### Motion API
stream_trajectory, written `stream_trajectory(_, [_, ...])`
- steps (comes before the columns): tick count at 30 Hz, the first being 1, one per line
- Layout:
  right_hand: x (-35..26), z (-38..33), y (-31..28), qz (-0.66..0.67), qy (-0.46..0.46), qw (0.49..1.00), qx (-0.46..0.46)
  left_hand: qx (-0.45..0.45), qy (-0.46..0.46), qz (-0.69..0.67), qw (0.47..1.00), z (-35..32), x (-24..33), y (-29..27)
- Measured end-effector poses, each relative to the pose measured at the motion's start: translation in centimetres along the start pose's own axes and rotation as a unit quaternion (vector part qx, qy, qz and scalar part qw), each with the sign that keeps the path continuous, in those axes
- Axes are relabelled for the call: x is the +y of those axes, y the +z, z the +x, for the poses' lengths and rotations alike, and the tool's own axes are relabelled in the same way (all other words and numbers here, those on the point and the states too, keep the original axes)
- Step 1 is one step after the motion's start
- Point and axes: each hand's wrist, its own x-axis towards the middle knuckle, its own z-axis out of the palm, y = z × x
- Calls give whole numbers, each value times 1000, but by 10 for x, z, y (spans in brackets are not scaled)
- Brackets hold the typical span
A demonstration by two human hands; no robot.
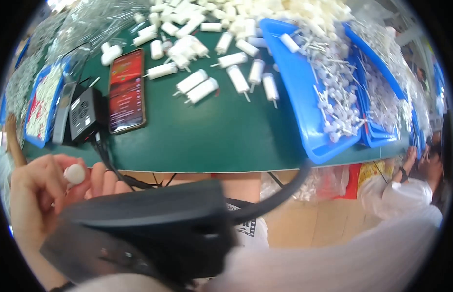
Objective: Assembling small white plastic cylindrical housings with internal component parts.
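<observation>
Small white round-ended piece (74,173) – pinched in left hand (46,194), below green table edge.

I'm looking at a small-parts assembly workshop: green worktable (221,141) heaped with white plastic cylinders (197,87), blue trays (304,97) of white stick pieces (333,82), clear bags (90,24) of parts, another worker (406,190) alongside.

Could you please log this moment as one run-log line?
left hand: pinches white round piece | right hand: unseen | black device: foreground | green table: white cylinders

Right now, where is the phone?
In the head view, the phone lies on the green table, left of centre, between the small black box and the scattered white cylinders.
</observation>
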Motion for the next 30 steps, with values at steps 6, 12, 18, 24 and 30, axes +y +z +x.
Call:
stream_trajectory(6, [1, 7, -15, 11, -61, 994, 86, -3, 22, -129, 991, -20, -69, 281])
stream_trajectory(12, [-28, -19, 10, 678, 424, 597, 68, -40, 156, -193, 968, 10, -102, 294])
stream_trajectory(18, [-40, -33, 18, 712, 393, 542, 213, -160, 193, 19, 968, 1, -92, 304])
stream_trajectory(24, [-25, -47, 17, 606, 364, 684, 179, -193, 237, 101, 947, 1, -83, 307])
stream_trajectory(30, [-22, -60, 15, 560, 379, 714, 180, -211, 228, 110, 944, 0, -84, 305])
